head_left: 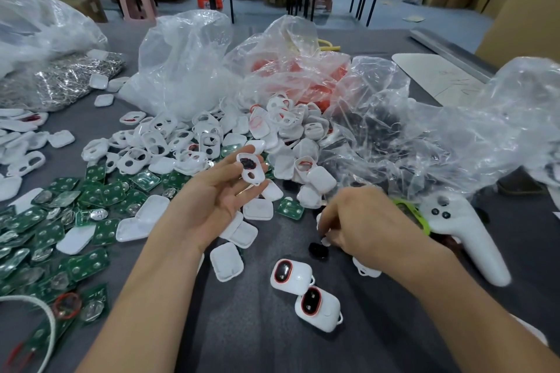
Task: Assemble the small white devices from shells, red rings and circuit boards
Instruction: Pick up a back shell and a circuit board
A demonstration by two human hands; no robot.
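My left hand is palm up and holds a white front shell at its fingertips; a dark part sits in the shell's upper hole. My right hand is palm down over the table, its fingertips pinching a small black part. Another black part lies just below it. Two finished white devices with red rings lie near the front. A heap of white shells fills the middle. Green circuit boards are spread at the left.
Clear plastic bags stand behind the heap, one holding red rings. A large crumpled bag lies at the right. A white controller rests right of my right hand. A white cord curves at the front left.
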